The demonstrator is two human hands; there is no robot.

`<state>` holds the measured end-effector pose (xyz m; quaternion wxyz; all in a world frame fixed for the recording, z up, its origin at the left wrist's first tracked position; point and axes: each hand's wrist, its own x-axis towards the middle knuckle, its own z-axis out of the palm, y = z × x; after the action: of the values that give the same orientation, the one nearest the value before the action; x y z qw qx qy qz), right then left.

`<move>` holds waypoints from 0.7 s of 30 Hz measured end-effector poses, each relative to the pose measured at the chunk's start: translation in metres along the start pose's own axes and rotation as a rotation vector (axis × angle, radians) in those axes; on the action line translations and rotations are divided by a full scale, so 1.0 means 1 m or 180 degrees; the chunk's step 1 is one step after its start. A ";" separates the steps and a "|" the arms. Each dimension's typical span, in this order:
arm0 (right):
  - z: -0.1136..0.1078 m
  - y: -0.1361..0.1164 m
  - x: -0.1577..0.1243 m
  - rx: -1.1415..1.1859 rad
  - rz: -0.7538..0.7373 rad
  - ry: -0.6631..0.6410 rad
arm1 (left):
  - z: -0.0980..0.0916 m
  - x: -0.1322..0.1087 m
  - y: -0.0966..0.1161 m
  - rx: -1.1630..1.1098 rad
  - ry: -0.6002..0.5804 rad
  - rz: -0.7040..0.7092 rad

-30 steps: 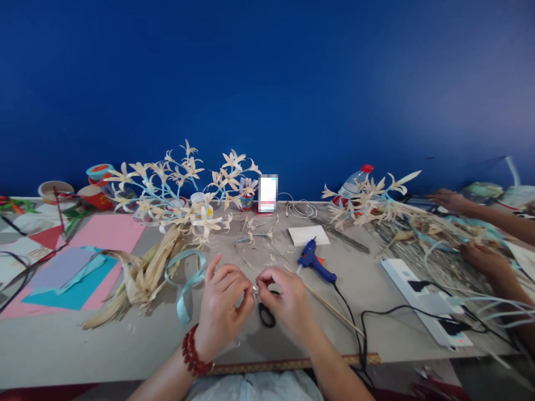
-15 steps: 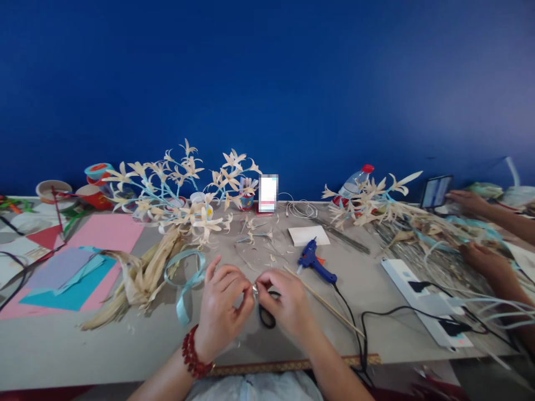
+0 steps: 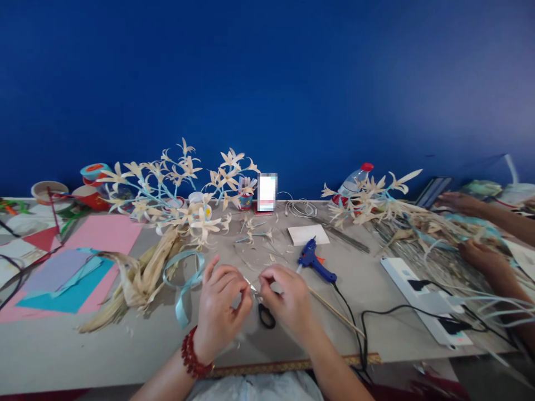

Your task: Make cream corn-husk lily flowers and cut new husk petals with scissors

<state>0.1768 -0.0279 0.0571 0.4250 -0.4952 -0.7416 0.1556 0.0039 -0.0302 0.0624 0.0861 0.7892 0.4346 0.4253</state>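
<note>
L hand (image 3: 223, 306) & R hand (image 3: 285, 301) are held just apart, curled, grip undetermined, nr. scissors (image 3: 261, 311) on tabletop (image 3: 104, 356).

Close at your 12 o'clock, the scissors handle (image 3: 273, 322) looks like smooth black plastic. At 1, your glue gun (image 3: 313, 263) is smooth blue plastic; at 2, the power strip (image 3: 430, 316) is white plastic. Toward 11, you have glossy, satin-like ribbon (image 3: 183, 312) and dry, rough, fibrous husks (image 3: 140, 278); at 10, matt paper sheets (image 3: 104, 231). Under everything, your tabletop (image 3: 62, 351) looks smooth and dull.
</note>
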 end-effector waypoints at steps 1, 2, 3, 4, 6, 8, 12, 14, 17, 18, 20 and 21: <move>-0.001 0.004 0.000 -0.0083 0.0055 0.0126 | -0.001 0.000 0.000 0.0005 0.0006 -0.0016; -0.002 0.007 0.000 -0.0100 0.0114 0.0224 | -0.002 0.000 0.000 0.0008 0.0010 -0.0030; -0.003 0.008 0.000 -0.0026 0.0164 0.0242 | -0.003 0.000 0.000 0.0006 0.0011 -0.0032; -0.004 0.009 -0.001 0.0139 0.0198 0.0168 | -0.003 0.000 -0.001 0.0000 0.0011 -0.0032; -0.003 0.004 -0.002 0.0557 0.0205 -0.0147 | -0.002 0.000 -0.001 -0.0035 0.0002 -0.0039; -0.001 -0.003 -0.002 0.0760 0.0177 -0.0306 | -0.001 0.000 -0.001 -0.0094 -0.0022 -0.0041; 0.005 -0.012 -0.004 0.0508 -0.0041 -0.0094 | -0.001 0.001 0.000 -0.0205 -0.0164 -0.0055; 0.005 -0.014 -0.004 0.0339 -0.0178 -0.0034 | -0.001 0.002 0.001 -0.0225 -0.0219 -0.0080; 0.004 -0.015 -0.004 0.0117 -0.0300 0.0009 | -0.001 0.005 0.004 -0.0160 -0.0187 -0.0080; 0.003 -0.016 -0.004 0.0053 -0.0315 0.0008 | -0.001 0.005 0.005 -0.0124 -0.0179 -0.0063; 0.003 -0.017 -0.004 -0.0054 -0.0366 -0.0015 | 0.000 0.006 0.007 -0.0072 -0.0179 -0.0025; 0.003 -0.016 -0.004 -0.0090 -0.0432 -0.0011 | 0.000 0.006 0.008 -0.0062 -0.0181 -0.0016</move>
<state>0.1654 -0.0385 0.0641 0.4262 -0.4495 -0.7763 0.1167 0.0105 -0.0306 0.0694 0.1071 0.7990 0.4298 0.4067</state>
